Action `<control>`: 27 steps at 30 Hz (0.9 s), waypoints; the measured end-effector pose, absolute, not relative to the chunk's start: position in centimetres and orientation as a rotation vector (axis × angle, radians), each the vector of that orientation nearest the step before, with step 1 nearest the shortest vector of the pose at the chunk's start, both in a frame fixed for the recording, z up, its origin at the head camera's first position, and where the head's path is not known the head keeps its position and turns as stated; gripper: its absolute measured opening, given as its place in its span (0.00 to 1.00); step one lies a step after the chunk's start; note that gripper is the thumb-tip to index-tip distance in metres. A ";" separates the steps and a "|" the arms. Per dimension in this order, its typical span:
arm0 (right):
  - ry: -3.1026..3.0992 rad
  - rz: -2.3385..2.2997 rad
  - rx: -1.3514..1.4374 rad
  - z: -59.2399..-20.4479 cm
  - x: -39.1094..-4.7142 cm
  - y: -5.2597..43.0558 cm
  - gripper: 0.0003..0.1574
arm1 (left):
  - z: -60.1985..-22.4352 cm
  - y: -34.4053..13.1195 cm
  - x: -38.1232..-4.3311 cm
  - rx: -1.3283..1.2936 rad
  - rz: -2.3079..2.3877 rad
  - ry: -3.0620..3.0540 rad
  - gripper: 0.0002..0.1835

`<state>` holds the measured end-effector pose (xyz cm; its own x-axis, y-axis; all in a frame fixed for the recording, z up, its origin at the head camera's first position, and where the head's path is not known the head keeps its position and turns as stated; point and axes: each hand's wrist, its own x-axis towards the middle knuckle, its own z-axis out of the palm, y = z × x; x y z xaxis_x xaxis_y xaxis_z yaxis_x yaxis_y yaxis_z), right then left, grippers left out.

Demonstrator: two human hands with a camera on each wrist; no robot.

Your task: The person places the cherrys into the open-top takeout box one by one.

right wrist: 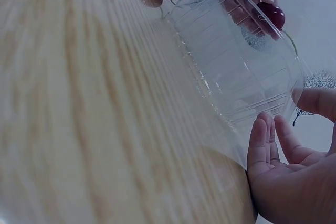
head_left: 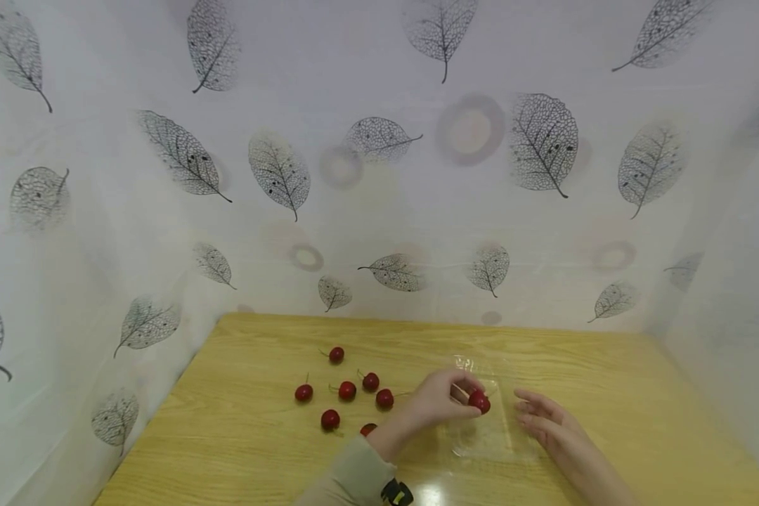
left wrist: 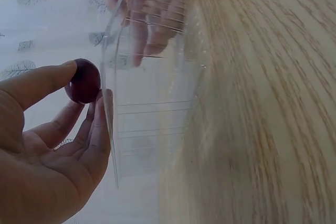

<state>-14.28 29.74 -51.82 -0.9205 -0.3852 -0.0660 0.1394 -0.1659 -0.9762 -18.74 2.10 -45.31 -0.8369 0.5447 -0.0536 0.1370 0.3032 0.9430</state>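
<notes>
A dark red cherry (head_left: 478, 401) is pinched between the thumb and fingers of my left hand (head_left: 445, 399), above a clear plastic container (head_left: 493, 446). In the left wrist view, the cherry (left wrist: 84, 81) is level with the container's rim (left wrist: 106, 72), on its open side. Its green stem shows in the right wrist view. My right hand (head_left: 559, 437) is beside the container's right side, holding nothing. Its fingers (right wrist: 258, 142) are loosely bent near the container wall (right wrist: 252, 85); whether they touch it I cannot tell.
Several loose cherries (head_left: 347, 391) with stems lie on the wooden table (head_left: 228, 414), left of the container. One cherry (head_left: 368, 429) is partly hidden behind the left forearm. A leaf-patterned sheet (head_left: 379, 211) hangs behind the table and along its sides.
</notes>
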 end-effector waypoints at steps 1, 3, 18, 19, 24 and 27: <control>1.754 -2.151 -0.290 -51.8 -14.3 29.8 0.30 | -45.3 2.1 -18.7 0.623 1.534 2.222 0.17; 1.744 -2.155 -0.311 -51.9 -14.2 29.8 0.31 | -45.4 2.2 -18.5 0.642 1.499 2.251 0.18; 1.794 -2.161 -0.281 -51.9 -14.2 29.6 0.30 | -45.6 3.3 -17.9 0.786 1.074 2.527 0.18; 1.799 -2.159 -0.276 -51.9 -14.2 29.6 0.29 | -45.6 3.4 -17.9 0.783 1.055 2.537 0.18; 1.816 -2.155 -0.274 -52.0 -14.2 29.6 0.29 | -45.7 3.8 -17.6 0.781 0.952 2.596 0.18; 1.807 -2.164 -0.285 -52.0 -14.2 29.6 0.30 | -45.7 3.9 -17.3 0.802 0.891 2.633 0.18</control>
<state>-14.20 29.57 -52.04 -0.9331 -0.3570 -0.0433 0.1062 -0.1585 -0.9816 -17.35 3.91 -45.68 -0.8178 0.5727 -0.0556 0.4213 0.6618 0.6201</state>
